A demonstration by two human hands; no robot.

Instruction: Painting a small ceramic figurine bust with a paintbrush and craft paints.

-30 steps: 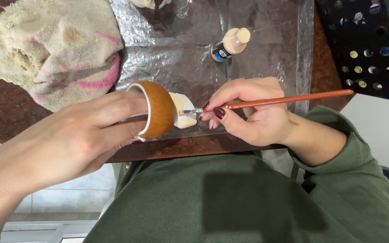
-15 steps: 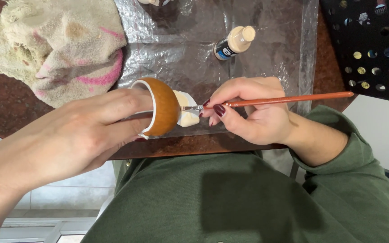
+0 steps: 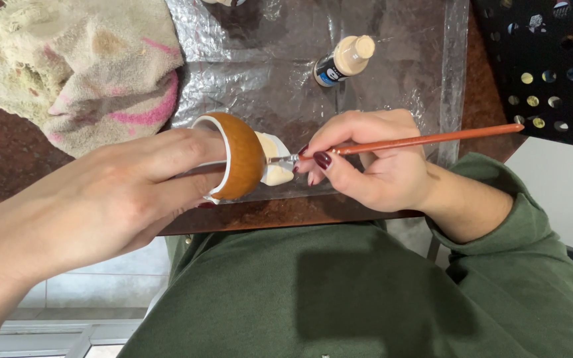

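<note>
My left hand point(image 3: 111, 199) grips a small ceramic piece point(image 3: 240, 158) with a brown rounded cap, a white rim and a cream stem, held sideways above the table's front edge. My right hand point(image 3: 373, 162) pinches a long brush with a reddish-brown handle point(image 3: 426, 140). The brush tip touches the cream stem of the piece. Both forearms come in from the sides; the right one wears a green sleeve.
A clear plastic sheet point(image 3: 392, 86) covers the dark brown table point(image 3: 8, 159). On it lies a small bottle of cream paint point(image 3: 343, 61). A stained, pink-streaked cloth point(image 3: 87, 66) sits at the back left. A black perforated rack point(image 3: 545, 66) stands at the right.
The view has shifted slightly. Both hands stay in place, with the brush tip working at the cream stem.
</note>
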